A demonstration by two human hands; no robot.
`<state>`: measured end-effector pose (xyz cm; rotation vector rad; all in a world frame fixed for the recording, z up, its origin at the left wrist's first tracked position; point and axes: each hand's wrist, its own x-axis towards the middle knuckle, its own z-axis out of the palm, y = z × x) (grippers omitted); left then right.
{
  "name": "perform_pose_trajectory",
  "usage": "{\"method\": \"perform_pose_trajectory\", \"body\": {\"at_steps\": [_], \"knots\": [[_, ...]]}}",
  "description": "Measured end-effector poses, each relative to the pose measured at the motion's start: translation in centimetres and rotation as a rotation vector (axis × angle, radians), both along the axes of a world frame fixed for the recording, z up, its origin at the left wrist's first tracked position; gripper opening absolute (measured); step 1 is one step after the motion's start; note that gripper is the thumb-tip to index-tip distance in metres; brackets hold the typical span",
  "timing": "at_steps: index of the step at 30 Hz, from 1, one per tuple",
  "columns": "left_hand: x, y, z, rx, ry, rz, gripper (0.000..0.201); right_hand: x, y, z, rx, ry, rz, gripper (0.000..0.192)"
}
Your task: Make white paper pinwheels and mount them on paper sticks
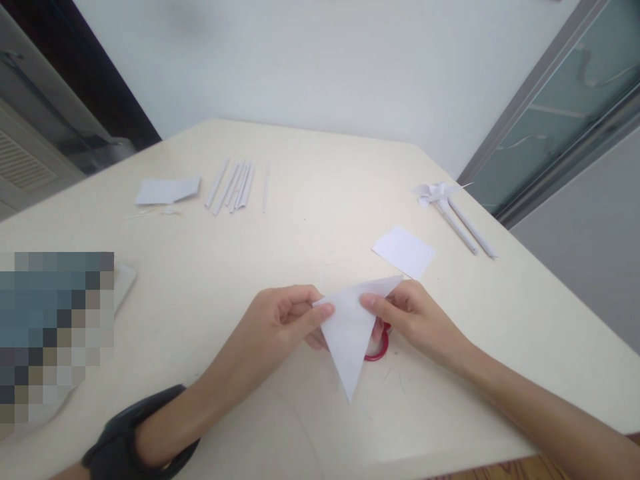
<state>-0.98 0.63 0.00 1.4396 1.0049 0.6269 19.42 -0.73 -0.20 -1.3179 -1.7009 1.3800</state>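
A sheet of white paper folded into a triangle (350, 333) is held up between my two hands, one point facing down toward me. My left hand (295, 317) pinches its left corner, thumb on top and fingers behind. Near the upper right edge my right hand (407, 310) grips it the same way. Behind the paper, on the table, shows the red handle (384, 347) of what looks like scissors; the rest is hidden. Just beyond my right hand lies a flat white paper square (404, 251).
Several rolled paper sticks (235, 187) lie at the back, beside folded white paper (167, 191). On the right rest a paper pinwheel (436, 193) on a stick and another paper stick (473, 228). A blurred-out object (50, 327) stands at left on the white table (200, 280).
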Motion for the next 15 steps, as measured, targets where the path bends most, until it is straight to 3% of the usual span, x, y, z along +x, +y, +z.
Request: {"method": "perform_pose_trajectory", "body": {"at_steps": [3,7,15], "knots": [[0.04,-0.02,-0.14,-0.036,-0.019,-0.07,0.025,-0.24,0.06,0.06,0.001,0.121,-0.036,0.03],[0.11,0.23,-0.27,-0.041,-0.05,0.028,0.021,-0.26,0.14,0.25,0.016,0.175,0.017,0.011],[0.18,-0.4,0.25,0.03,-0.136,0.081,0.022,0.55,0.4,0.75,0.02,0.265,0.01,0.017]]}}
